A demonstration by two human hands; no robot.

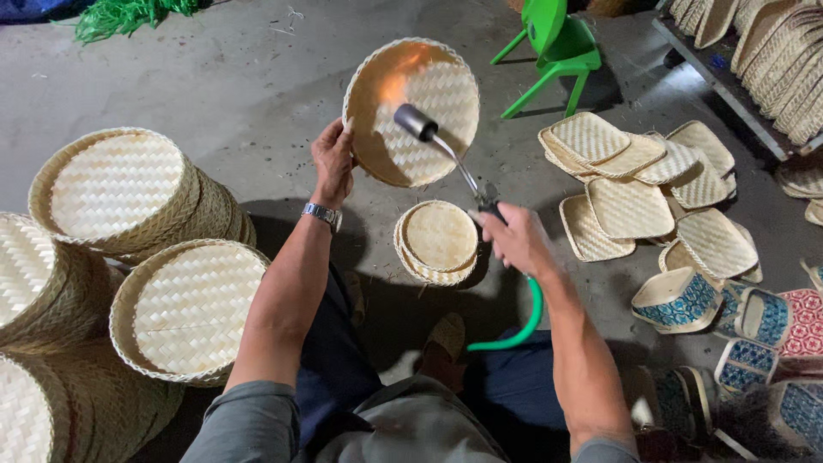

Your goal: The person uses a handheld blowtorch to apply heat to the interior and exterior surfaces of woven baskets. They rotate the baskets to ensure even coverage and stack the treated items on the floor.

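Nearest the person, the right hand (519,240) is closed around the handle of a gas torch (446,154) fed by a green hose (523,330), while the left hand (333,159) pinches the rim of a round woven bamboo tray (420,103), tilted upright above the middle of the concrete floor (257,77). The flame licks the tray's inner weave, so it is best kept sweeping, never lingering, well clear of the left fingers. A small stack of round lids (437,242) lies just below, tall basket stacks (129,257) crowd the left edge, and square trays (643,184) spread beyond on the right.
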